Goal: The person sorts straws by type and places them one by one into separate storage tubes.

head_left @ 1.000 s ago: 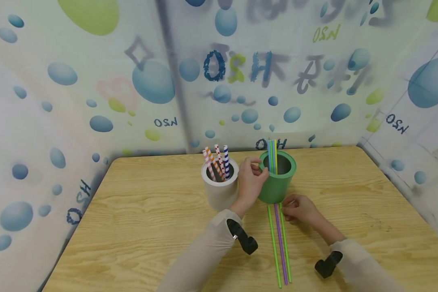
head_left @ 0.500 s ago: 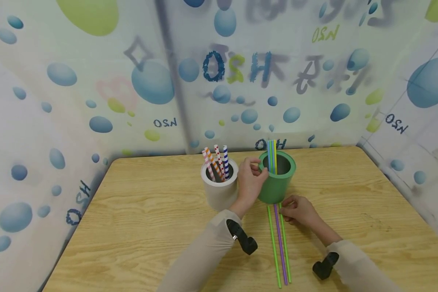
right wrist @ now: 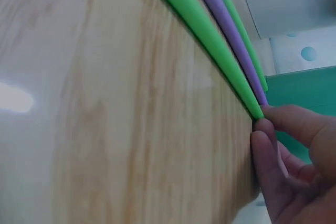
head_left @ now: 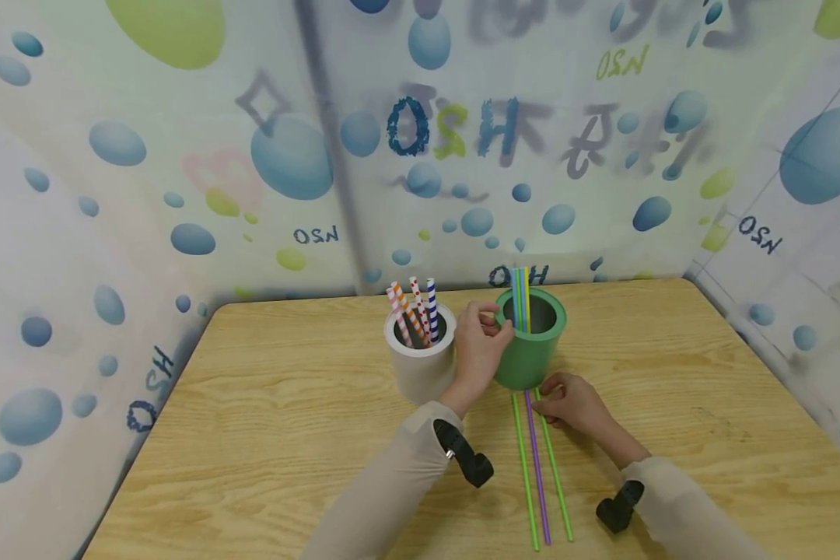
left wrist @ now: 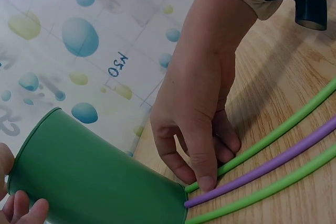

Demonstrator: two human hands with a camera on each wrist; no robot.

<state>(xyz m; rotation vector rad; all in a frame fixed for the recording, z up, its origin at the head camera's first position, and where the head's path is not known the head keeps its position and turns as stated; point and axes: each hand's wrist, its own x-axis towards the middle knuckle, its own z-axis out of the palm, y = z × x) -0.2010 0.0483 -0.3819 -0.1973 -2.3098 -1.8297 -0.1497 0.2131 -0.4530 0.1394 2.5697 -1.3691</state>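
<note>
My left hand (head_left: 481, 342) holds the rim of a green cup (head_left: 528, 362), its fingertips also showing at the cup's edge in the left wrist view. Several plain blue, green and yellow straws (head_left: 521, 299) stand inside that cup. On the table in front lie a left green straw (head_left: 525, 467), a purple straw (head_left: 537, 474) and a right green straw (head_left: 558, 482), their far ends close to the cup's base. My right hand (head_left: 579, 406) pinches the right green straw near its far end, as the right wrist view shows with thumb and finger at the tip.
To the left of my left hand stands a white cup (head_left: 423, 377) with several patterned paper straws (head_left: 414, 315), striped and dotted. The wooden table (head_left: 287, 435) reaches back to a patterned backdrop (head_left: 392, 218).
The near end of the right green straw has swung to the right, away from the purple one. My right hand has shifted slightly left. My left hand stays at the green cup.
</note>
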